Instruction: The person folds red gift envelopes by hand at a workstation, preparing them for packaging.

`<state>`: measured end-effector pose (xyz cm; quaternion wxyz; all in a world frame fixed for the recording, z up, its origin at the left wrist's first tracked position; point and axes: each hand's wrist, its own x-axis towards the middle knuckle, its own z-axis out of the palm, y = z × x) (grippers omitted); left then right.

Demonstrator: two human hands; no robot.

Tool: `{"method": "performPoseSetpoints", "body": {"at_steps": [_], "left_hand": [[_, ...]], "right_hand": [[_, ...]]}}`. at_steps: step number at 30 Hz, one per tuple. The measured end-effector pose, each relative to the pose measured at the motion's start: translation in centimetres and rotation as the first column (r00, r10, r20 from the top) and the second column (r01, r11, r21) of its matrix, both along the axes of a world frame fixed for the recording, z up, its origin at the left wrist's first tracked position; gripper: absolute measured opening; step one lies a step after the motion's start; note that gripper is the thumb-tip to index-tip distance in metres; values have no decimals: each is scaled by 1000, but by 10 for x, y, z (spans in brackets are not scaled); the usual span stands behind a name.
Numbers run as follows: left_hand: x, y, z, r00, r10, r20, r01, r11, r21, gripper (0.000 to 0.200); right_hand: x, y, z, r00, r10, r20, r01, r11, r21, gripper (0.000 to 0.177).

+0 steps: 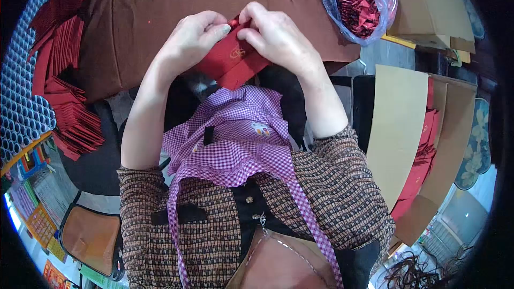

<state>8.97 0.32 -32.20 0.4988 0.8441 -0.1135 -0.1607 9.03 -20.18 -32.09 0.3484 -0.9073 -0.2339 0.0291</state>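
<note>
A red paper bag (pixel 231 60) with a gold printed emblem hangs at the near edge of the brown cloth-covered table (pixel 160 0). At its top left, my left hand (pixel 197 35) is closed, thumb and fingers pinched together. My right hand (pixel 276 35) pinches the bag's top right edge between thumb and curled fingers. Between the two hands shows a bit of shiny red ribbon (pixel 234 23) at the bag's top; my fingers partly hide it. Below the bag lies my purple checked apron (pixel 235 144).
A clear plastic bag (pixel 336 16) full of shiny red ribbons sits at the table's right. Stacks of folded red paper bags (pixel 59 69) line the left side. To the right, an open cardboard box (pixel 399 134) holds more red bags. A chair (pixel 91 241) stands lower left.
</note>
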Motion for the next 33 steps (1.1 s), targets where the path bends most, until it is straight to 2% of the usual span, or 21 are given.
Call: {"method": "performPoseSetpoints", "body": {"at_steps": [2, 4, 5, 6, 7, 8, 9, 11, 12, 16, 18, 19, 21, 23, 24, 25, 27, 29, 31, 33], "left_hand": [[-4, 1, 4, 998, 35, 48, -34, 999, -37, 26], [-12, 6, 1, 991, 116, 70, -109, 989, -96, 42], [-15, 8, -2, 991, 113, 69, -107, 990, -96, 42], [-18, 11, -7, 968, 52, 247, -61, 998, 28, 41], [-21, 13, -12, 912, -28, 409, -39, 987, 156, 41], [-20, 14, -17, 924, -51, 379, -15, 986, 169, 39], [-19, 15, -24, 925, -44, 379, -22, 985, 170, 39], [-17, 18, -39, 816, -3, 578, -157, 961, 226, 29], [-16, 21, -44, 844, -5, 537, -122, 972, 200, 23], [-19, 29, -67, 846, 2, 534, -134, 969, 208, 22], [-16, 40, -79, 917, 39, 397, -21, 999, -48, 26], [-17, 48, -76, 916, 37, 398, -19, 999, -49, 26], [-21, 67, -65, 961, 268, 69, -252, 951, -181, 24], [-27, 86, -50, 888, 417, -193, -450, 874, -182, 18], [-28, 102, -52, 857, 400, -325, -485, 840, -243, 13], [-27, 110, -55, 868, 407, -286, -482, 828, -285, 14], [-27, 124, -55, 826, 383, -414, -533, 771, -350, 15], [-29, 123, -61, 823, 408, -396, -551, 745, -377, 15], [-28, 117, -60, 780, 461, -424, -613, 701, -365, 17], [-31, 115, -66, 824, 382, -419, -556, 684, -471, 18]], "right_hand": [[11, -2, -2, 1000, -17, 22, 16, 1000, 24, 23], [23, -6, -2, 992, -13, -125, 30, 991, 132, 26], [27, -8, -3, 975, 5, -221, 38, 981, 190, 27], [30, -8, -4, 975, 3, -223, 41, 981, 191, 27], [31, -7, -4, 941, 33, -337, 68, 956, 286, 29], [34, -6, -5, 894, 79, -442, 103, 922, 374, 30], [36, -5, -10, 893, 86, -442, 97, 922, 374, 30], [41, -6, -22, 857, 134, -498, 140, 869, 475, 33], [43, -9, -21, 834, 155, -530, 151, 859, 490, 34], [48, -14, -32, 822, 166, -545, 178, 834, 523, 34], [51, -18, -33, 824, 250, -509, 10, 891, 453, 36], [51, -22, -32, 825, 247, -508, 12, 892, 452, 36], [47, -31, -27, 964, 182, -195, -171, 983, 75, 39], [43, -41, -18, 978, 112, -175, -111, 994, 19, 37], [44, -47, -18, 994, 57, -94, -67, 993, -99, 34], [46, -54, -18, 1000, 12, -7, -13, 978, -210, 30], [50, -71, -14, 996, -10, -83, -2, 991, -133, 23], [49, -84, -13, 927, -30, -375, 98, 982, 163, 21], [40, -92, -8, 874, -92, -476, 237, 937, 255, 22], [34, -102, -20, 819, 48, -572, 348, 750, 563, 22]]}}
